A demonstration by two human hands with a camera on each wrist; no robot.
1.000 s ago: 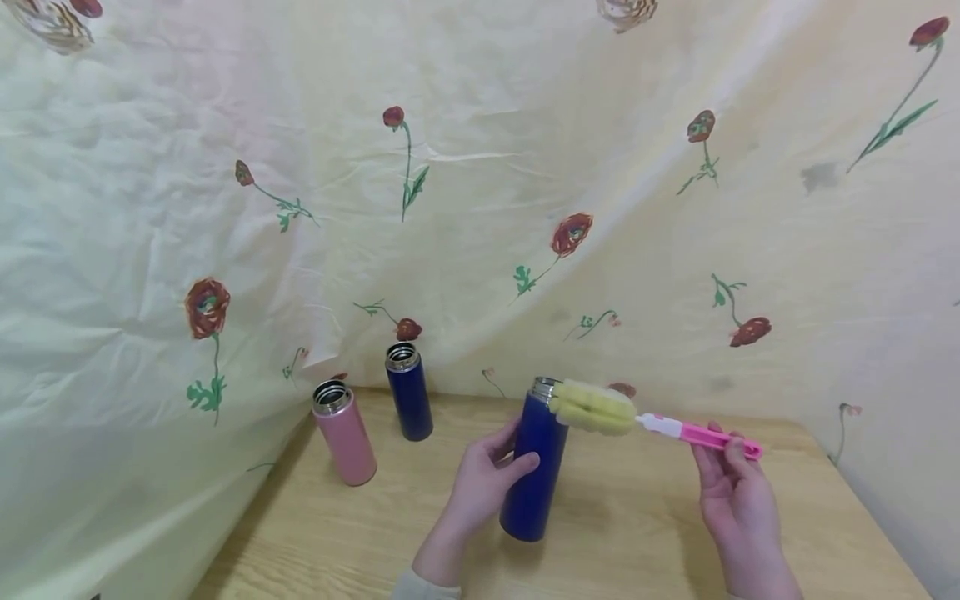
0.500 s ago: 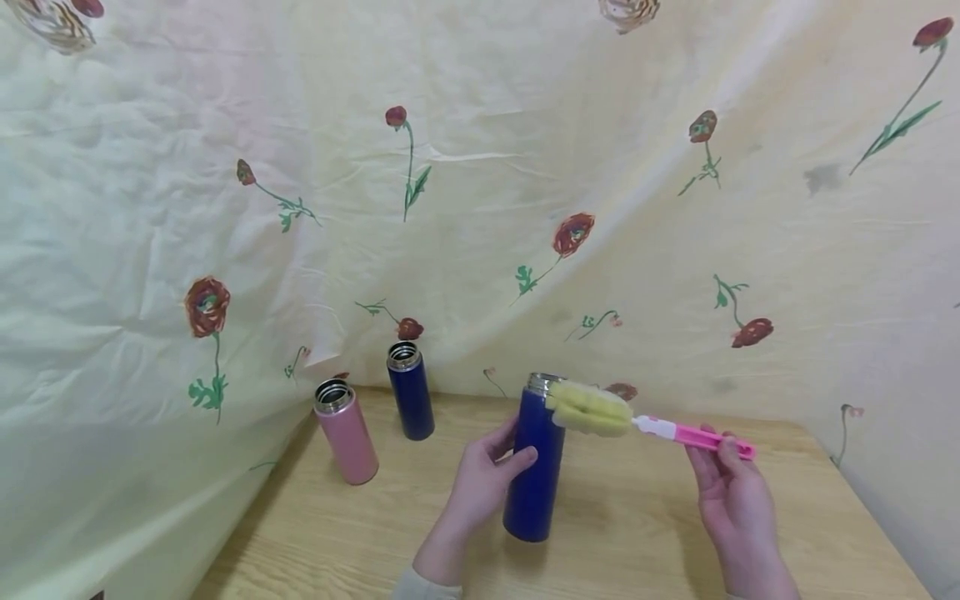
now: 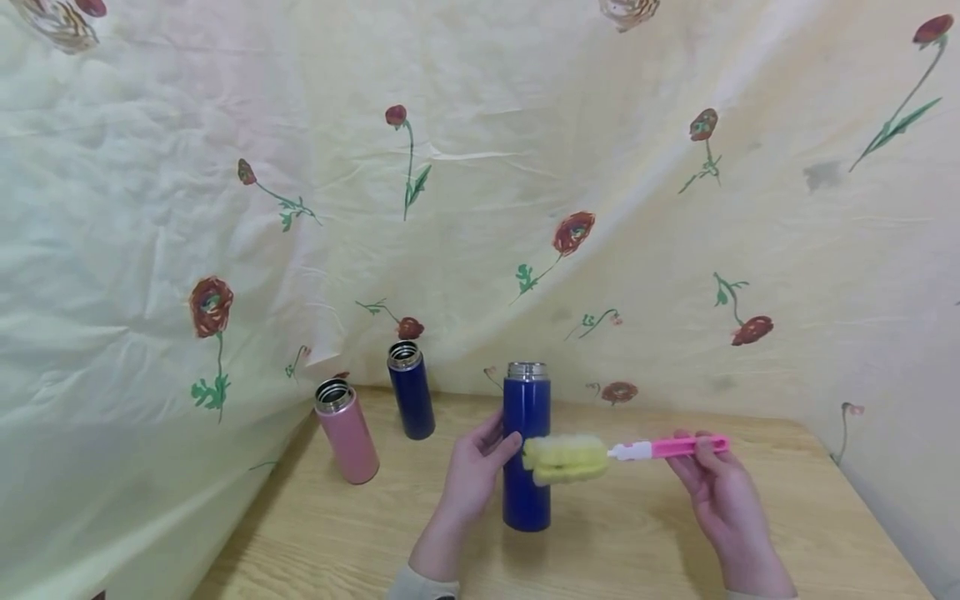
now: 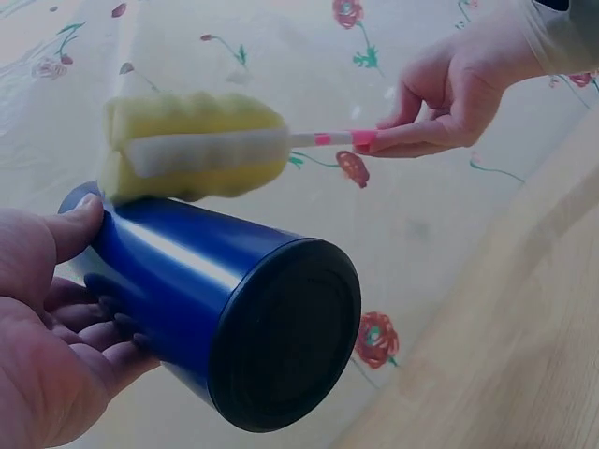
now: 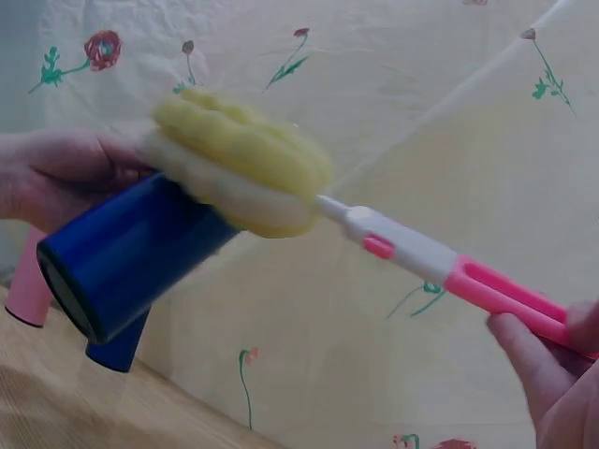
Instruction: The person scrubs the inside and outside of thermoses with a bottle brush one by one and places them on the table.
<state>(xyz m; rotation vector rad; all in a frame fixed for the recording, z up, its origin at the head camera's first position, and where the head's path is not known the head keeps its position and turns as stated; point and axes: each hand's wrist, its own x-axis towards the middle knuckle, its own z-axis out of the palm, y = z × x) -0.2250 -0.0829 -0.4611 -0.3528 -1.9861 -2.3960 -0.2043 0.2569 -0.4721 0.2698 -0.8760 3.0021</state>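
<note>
Now your left hand [image 3: 472, 475] is wrapping the tall blue metal bottle [image 3: 526, 450], keeping it steady, while your right hand [image 3: 712, 487] is pinching the pink-handled yellow sponge brush [image 3: 567, 457] against its side.

Pink flask [image 3: 346, 432] w/ open top, small navy flask [image 3: 410, 390] just behind — wood table [image 3: 660, 533], floral cloth backdrop [image 3: 480, 183]
</note>
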